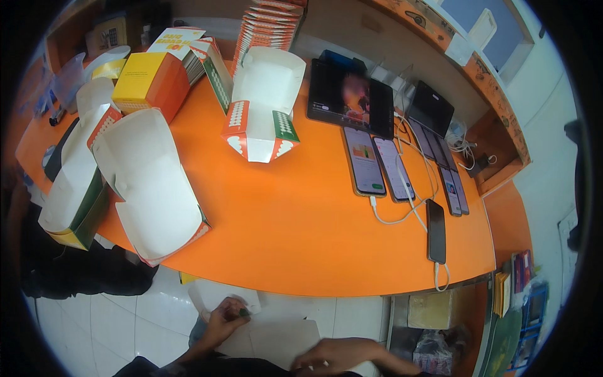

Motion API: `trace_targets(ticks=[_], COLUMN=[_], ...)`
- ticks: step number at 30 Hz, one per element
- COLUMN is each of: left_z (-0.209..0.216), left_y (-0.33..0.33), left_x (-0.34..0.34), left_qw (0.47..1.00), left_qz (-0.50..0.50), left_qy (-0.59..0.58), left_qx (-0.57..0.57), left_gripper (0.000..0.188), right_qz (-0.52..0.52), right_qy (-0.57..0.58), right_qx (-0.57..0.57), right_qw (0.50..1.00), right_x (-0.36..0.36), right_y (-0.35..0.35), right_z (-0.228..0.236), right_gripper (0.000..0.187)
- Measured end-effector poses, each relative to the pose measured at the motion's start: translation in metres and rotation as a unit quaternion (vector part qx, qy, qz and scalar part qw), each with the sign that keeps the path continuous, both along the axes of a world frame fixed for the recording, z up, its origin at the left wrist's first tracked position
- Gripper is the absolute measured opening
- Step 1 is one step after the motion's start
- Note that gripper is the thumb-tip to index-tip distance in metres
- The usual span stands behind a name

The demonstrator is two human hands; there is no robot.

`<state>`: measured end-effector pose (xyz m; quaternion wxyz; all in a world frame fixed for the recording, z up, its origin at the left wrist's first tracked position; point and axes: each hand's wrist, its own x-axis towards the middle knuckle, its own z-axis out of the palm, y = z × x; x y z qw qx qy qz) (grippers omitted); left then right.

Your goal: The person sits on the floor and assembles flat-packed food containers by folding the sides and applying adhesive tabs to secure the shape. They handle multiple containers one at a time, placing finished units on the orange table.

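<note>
Below the table's front edge, close to my body, is a partly folded food carton [282, 338] with its white inside facing up. My left hand [225, 322] pinches its left side, by a small green patch at the fingertips. At the carton's near right edge, my right hand [333, 355] is curled, with bits of white showing between the fingers; it is slightly blurred. On the table at left lie an open white carton [151, 176] and another with a green side [78, 198]. A red and green open carton [264, 94] stands farther back, before a tall stack of nested cartons [267, 28].
The orange table [282, 232] carries a yellow and orange box [151, 81] at back left. At right are a tablet [348, 97], several phones [364, 160] and white charging cables [392, 221]. A shelf [430, 311] sits under the right side. Someone's dark-clothed legs [94, 270] show at left.
</note>
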<state>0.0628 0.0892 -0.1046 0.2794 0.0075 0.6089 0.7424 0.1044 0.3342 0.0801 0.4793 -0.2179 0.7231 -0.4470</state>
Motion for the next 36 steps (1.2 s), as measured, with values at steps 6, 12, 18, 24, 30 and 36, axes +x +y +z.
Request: trace_targets(ticks=[6,12,18,24,30,36], left_z=[0.028,0.031,0.040,0.042,0.032,0.030], left_y=[0.011,0.021,0.026,0.023,0.025,0.015], left_x=[0.012,0.021,0.026,0.020,0.021,0.014], left_qw=[0.982,0.971,0.954,0.938,0.949,0.962], left_qz=[-0.180,-0.224,-0.236,-0.245,-0.233,-0.242], left_qy=[-0.057,-0.041,0.056,0.067,0.014,-0.009], left_qx=[-0.011,-0.069,-0.175,-0.234,-0.212,-0.125], left_gripper=[0.028,0.026,0.028,0.027,0.025,0.020], right_qz=[-0.549,-0.547,-0.567,-0.517,-0.545,-0.627], right_qy=[-0.066,-0.152,-0.142,-0.184,-0.172,-0.149], right_qx=[0.049,-0.121,-0.105,-0.068,-0.109,-0.179], right_qw=[0.832,0.814,0.805,0.833,0.814,0.744], right_x=[0.034,0.046,0.043,0.045,0.050,0.051], right_y=[-0.013,-0.026,-0.029,-0.037,-0.041,-0.058], right_z=[-0.117,-0.157,-0.174,-0.181,-0.174,-0.182], right_gripper=[0.030,0.031,0.020,0.022,0.022,0.023])
